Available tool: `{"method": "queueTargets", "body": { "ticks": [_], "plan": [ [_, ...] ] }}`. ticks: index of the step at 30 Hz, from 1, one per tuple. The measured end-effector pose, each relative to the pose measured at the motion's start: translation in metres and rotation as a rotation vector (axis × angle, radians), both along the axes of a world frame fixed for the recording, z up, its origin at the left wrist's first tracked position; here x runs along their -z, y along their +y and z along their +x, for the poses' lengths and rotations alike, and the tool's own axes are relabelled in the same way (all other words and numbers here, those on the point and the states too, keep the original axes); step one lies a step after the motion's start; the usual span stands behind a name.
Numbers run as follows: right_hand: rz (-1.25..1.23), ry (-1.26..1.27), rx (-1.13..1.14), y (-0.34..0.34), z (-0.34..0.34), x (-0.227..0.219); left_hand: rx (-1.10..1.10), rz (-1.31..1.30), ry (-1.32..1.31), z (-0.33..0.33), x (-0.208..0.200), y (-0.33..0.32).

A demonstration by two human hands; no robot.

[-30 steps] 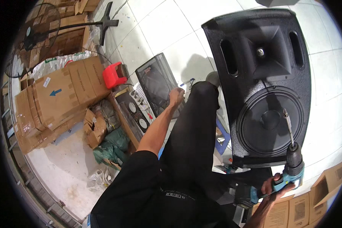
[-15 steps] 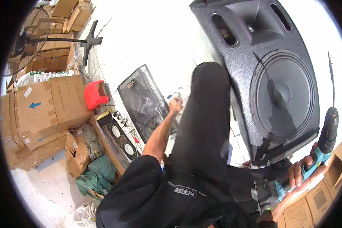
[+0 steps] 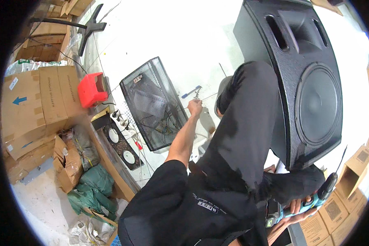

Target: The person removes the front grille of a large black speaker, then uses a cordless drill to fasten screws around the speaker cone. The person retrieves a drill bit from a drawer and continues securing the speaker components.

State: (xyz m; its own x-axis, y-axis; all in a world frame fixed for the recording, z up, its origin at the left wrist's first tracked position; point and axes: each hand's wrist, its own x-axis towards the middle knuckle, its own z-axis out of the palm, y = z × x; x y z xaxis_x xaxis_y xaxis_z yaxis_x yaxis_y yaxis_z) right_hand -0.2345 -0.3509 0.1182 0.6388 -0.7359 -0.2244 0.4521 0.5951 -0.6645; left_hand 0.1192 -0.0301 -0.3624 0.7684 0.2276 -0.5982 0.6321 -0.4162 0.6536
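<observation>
My right hand is wrapped round a teal and black cordless drill, whose long thin bit points up and to the right. On the far side of my raised knee, my left hand reaches down to the white floor with its fingers drawn together. Small metal pieces, perhaps screws, show at the fingertips; whether they are held or only touched is unclear. Beside them lies a blue pen-like stick. A black mesh speaker grille rests left of that hand. The big black loudspeaker stands to my right.
At the left are stacked cardboard boxes, a red plastic bin and green sacking. A power strip with cords lies near a black panel with round holes. More cartons sit at the lower right.
The drill and my right hand have moved lower and inward. My left hand has come slightly down beside the small metal pieces. The view has shifted, so the loudspeaker appears further right.
</observation>
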Motion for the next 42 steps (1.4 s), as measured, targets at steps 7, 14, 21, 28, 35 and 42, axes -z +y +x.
{"method": "queueTargets", "body": {
  "ticks": [7, 14, 21, 28, 35, 42],
  "plan": [
    [0.132, 0.032, 0.107, -0.011, -0.032, 0.026, 0.061, 0.231, -0.017, 0.024, 0.007, -0.015],
    [0.180, -0.093, 0.143, -0.021, -0.057, 0.048, 0.230, 0.277, -0.044, 0.039, -0.011, -0.031],
    [0.118, -0.067, 0.113, -0.014, -0.041, 0.042, 0.415, 0.378, -0.041, 0.034, 0.047, -0.024],
    [0.149, -0.146, 0.176, 0.006, -0.031, 0.048, 0.167, -0.083, -0.194, 0.047, 0.040, 0.021],
    [0.033, 0.323, 0.176, 0.013, -0.028, 0.012, 0.028, -0.293, -0.467, 0.108, -0.178, -0.008],
    [-0.423, 0.996, 0.056, -0.013, -0.010, -0.095, 0.379, -0.565, -0.980, 0.059, -0.457, -0.175]
  ]
}}
